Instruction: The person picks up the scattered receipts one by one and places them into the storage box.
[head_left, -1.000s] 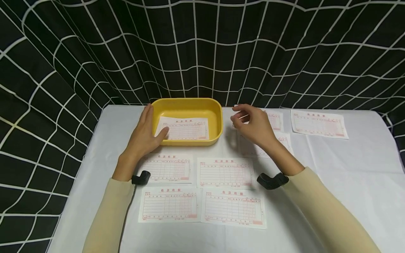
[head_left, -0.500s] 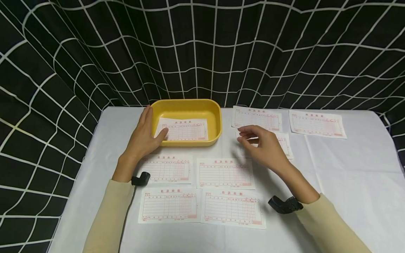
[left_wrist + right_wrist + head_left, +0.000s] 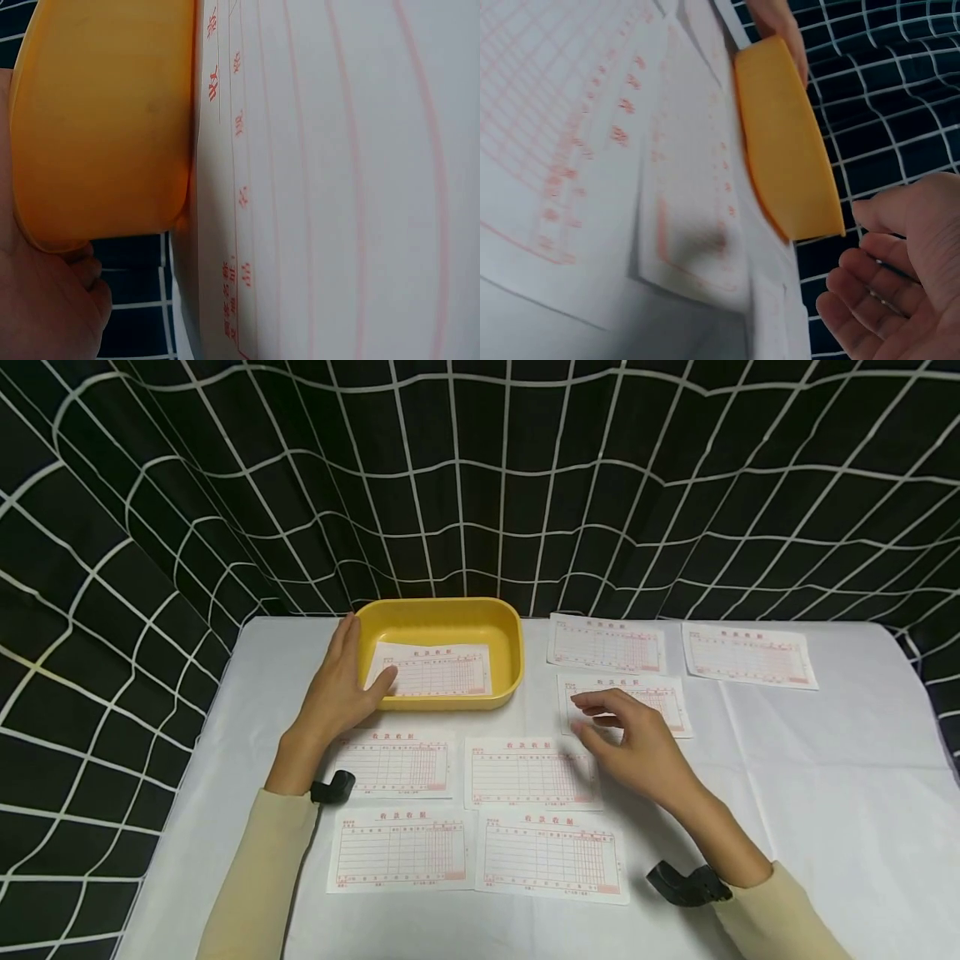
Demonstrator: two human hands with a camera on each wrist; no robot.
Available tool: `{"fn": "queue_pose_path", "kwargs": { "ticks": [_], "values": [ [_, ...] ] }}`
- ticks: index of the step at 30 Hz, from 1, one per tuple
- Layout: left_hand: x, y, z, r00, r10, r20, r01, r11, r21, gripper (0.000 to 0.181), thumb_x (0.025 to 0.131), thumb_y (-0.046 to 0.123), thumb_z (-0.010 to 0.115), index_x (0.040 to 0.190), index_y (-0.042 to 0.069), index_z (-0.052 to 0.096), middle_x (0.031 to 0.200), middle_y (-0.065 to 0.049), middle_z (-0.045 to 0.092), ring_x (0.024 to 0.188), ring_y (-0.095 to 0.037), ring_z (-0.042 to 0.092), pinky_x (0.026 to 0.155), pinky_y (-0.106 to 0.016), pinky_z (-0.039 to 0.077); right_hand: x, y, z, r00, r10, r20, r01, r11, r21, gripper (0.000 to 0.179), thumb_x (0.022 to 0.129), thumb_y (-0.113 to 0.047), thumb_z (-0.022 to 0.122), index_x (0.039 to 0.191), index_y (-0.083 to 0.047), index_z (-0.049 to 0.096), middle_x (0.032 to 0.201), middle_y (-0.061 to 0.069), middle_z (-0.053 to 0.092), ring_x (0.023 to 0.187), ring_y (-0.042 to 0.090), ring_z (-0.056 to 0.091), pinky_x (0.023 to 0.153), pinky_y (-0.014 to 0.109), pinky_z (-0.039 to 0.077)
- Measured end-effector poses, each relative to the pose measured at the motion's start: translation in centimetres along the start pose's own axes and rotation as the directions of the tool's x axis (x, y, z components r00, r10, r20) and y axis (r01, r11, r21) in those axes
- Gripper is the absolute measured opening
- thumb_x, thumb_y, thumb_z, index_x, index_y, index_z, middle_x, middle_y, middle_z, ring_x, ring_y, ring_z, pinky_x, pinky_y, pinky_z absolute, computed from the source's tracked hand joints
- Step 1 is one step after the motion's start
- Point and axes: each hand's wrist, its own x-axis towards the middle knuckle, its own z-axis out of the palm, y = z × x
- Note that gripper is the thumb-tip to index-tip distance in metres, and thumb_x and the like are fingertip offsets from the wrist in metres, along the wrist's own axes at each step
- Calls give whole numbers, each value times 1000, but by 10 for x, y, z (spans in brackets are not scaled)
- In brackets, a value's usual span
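Observation:
My left hand (image 3: 335, 677) holds the left end of a yellow plastic tray (image 3: 513, 647), its thumb over the near rim and its fingers along the left side. Inside the tray lies a printed receipt slip (image 3: 442, 677), partly under the thumb. My right hand (image 3: 633, 739) hovers with loosely bent fingers, nothing between them. Below its fingertips are a receipt slip (image 3: 663, 702) on the right and the right end of another slip (image 3: 517, 772). The right wrist view shows those relaxed fingers (image 3: 870, 292) apart from the tray (image 3: 787, 142).
Two slips lie at the back right, one (image 3: 607, 643) near the tray and another (image 3: 750, 656) farther right. In front of the tray are a slip (image 3: 405, 764) partly behind my left wrist and two nearer ones (image 3: 401, 852) (image 3: 551, 856). A gridded black curtain (image 3: 480, 485) hangs behind the white-covered table (image 3: 825, 793).
My right hand has drawn back toward me from the rear slip, past the slip below it, and its fingers have spread slightly. The left hand keeps its place on the tray.

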Motion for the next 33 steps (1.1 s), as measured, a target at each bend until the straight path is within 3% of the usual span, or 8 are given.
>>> {"fn": "queue_pose_path", "kwargs": {
  "ticks": [5, 12, 22, 33],
  "values": [
    [3, 1, 2, 1000, 12, 8, -12, 1000, -19, 98, 99, 49, 61, 170, 4, 10, 180, -12, 8, 164, -36, 24, 130, -57, 30, -13, 5, 2, 999, -14, -31, 12, 997, -79, 33, 94, -8, 78, 125, -2, 72, 121, 13, 77, 112, 31, 74, 93, 51, 60],
    [2, 0, -1, 1000, 7, 5, -7, 1000, 1, 97, 100, 48, 60, 170, 4, 10, 180, -12, 8, 163, -37, 25, 130, -58, 30, -29, 11, 14, 997, -42, -62, 35, 993, -114, 39, 89, -9, 83, 125, -3, 72, 123, 11, 76, 121, 33, 69, 103, 47, 49],
    [-1, 0, -3, 1000, -6, 7, 6, 1000, 0, 98, 100, 48, 61, 170, 3, 10, 180, -14, 8, 163, -37, 25, 130, -58, 30, -46, 19, 29, 999, 49, -11, -50, 989, -142, 56, 85, -22, 89, 134, -4, 66, 135, 15, 68, 131, 38, 59, 111, 55, 45],
    [-1, 0, -1, 1000, -2, 8, 2, 1000, 0, 99, 99, 49, 61, 170, 4, 10, 180, -13, 8, 164, -37, 25, 130, -57, 30, -53, 21, 38, 999, 52, -11, -54, 979, -198, 65, 83, -23, 91, 138, -3, 64, 141, 18, 65, 135, 40, 56, 116, 56, 42]
  ]
}}
